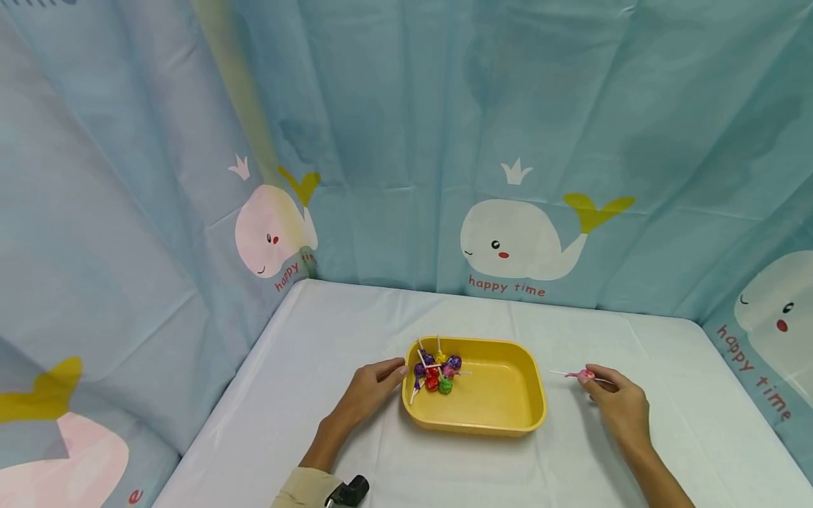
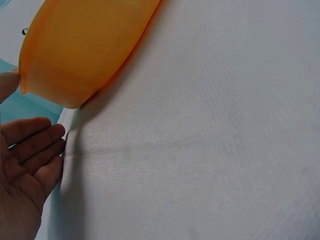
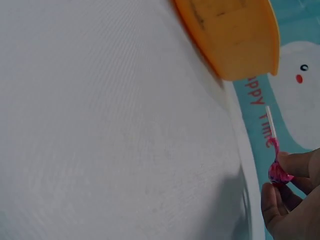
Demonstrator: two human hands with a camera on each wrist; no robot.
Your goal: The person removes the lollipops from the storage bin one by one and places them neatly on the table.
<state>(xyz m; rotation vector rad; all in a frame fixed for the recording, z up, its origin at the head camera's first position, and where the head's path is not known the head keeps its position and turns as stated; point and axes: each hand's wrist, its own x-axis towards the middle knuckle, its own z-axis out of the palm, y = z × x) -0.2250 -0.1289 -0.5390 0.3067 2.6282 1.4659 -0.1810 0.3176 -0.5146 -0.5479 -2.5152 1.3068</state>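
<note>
A yellow tray sits on the white-covered table, with several wrapped lollipops in purple, red, green, yellow and pink, such as the green lollipop, gathered at its left end. At the tray's left side is my left hand; in the left wrist view its thumb touches the rim, while the other fingers lie relaxed below, apart from the tray. To the right of the tray, my right hand pinches a pink lollipop by its wrapped head, between thumb and fingers. The white stick points left toward the tray.
A white cloth covers the table. Blue curtains printed with whales hang behind it and at both sides. A dark device is strapped at the left wrist, by a beige sleeve.
</note>
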